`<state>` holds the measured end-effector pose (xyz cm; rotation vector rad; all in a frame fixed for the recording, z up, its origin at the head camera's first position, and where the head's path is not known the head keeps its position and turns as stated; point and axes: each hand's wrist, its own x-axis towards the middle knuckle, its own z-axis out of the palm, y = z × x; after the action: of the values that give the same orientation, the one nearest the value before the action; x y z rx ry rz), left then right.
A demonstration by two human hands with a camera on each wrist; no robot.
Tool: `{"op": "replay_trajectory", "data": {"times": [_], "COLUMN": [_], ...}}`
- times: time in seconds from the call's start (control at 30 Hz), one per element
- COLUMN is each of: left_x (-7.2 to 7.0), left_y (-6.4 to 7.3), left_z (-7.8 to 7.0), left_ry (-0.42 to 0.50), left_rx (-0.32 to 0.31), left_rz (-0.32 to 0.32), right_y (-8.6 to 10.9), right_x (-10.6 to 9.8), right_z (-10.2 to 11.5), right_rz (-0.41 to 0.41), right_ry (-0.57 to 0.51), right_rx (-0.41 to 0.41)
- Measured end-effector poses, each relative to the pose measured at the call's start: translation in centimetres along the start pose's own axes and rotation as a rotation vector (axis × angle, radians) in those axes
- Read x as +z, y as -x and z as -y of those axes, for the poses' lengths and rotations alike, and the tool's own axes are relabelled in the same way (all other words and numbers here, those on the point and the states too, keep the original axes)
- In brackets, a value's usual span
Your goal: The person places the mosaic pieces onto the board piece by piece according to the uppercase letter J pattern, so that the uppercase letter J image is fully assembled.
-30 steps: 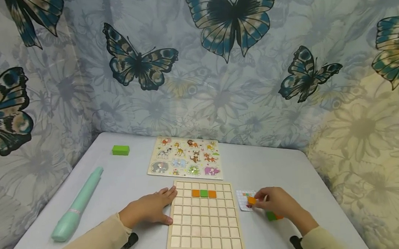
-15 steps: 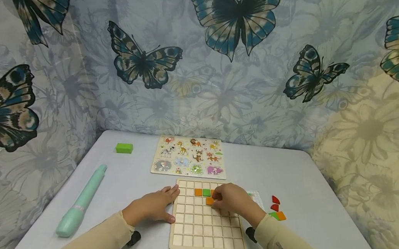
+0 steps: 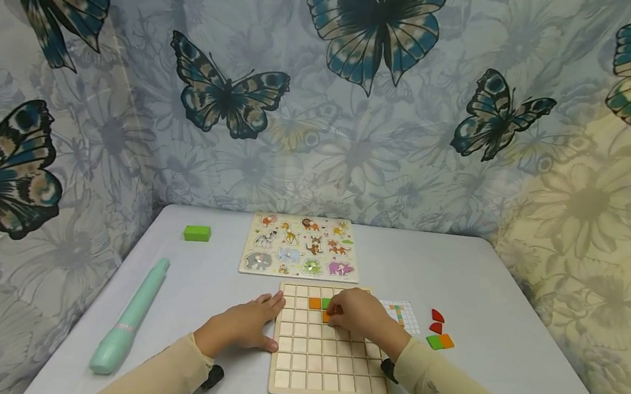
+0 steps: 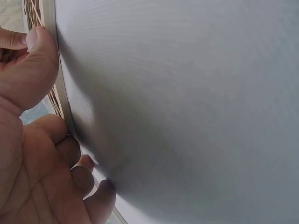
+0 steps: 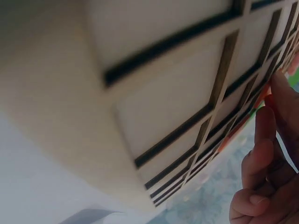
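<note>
A wooden grid board [image 3: 305,364] lies in front of me. My left hand [image 3: 239,327] rests along its left edge, thumb and fingers spread; the left wrist view shows its thumb [image 4: 44,56] touching the rim. Over the upper grid, my right hand [image 3: 361,314] pinches an orange square tile [image 3: 325,316] at the cell just below a green tile [image 3: 325,304]. Left of that green tile sits another orange tile [image 3: 314,303]. The right hand hides the cells to the right. A printed grid card [image 3: 409,316] lies right of the board, partly covered by that hand.
Two red pieces [image 3: 437,315], a loose green tile [image 3: 434,342] and a loose orange tile [image 3: 447,340] lie at the right. Behind the board is an animal puzzle [image 3: 299,247]. A green block [image 3: 197,233] and a mint-coloured long object [image 3: 132,320] lie left.
My right hand has carried the orange tile from beside the card leftward onto the board, then shifted it slightly left to below the green tile. My left hand has stayed at the edge.
</note>
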<state>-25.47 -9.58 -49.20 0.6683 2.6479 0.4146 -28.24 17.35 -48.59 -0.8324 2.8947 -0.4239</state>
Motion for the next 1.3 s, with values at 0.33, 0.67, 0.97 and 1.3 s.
{"op": "replay_trajectory", "data": {"times": [0.33,0.67,0.97,1.3], "left_x": [0.2,0.4,0.2,0.2], "left_y": [-0.2,0.1,0.3,0.1], "left_z": [-0.1,-0.3,-0.6,-0.1], "left_ry": [-0.007,0.001,0.018,0.008], "left_rx": [0.007,0.015,0.033,0.038], "left_rz": [0.005,0.017,0.004,-0.002], "right_y": [2.3,11.4,15.4,15.1], "right_x": [-2.1,-7.5,-7.3,-6.1], "right_z": [-1.6,-10.6,-14.9,-15.0], "right_rz": [-0.009,0.036,0.114,0.065], "right_ry": [-0.049,-0.048,-0.167,-0.159], "right_rx": [0.114,0.414,0.553,0.521]}}
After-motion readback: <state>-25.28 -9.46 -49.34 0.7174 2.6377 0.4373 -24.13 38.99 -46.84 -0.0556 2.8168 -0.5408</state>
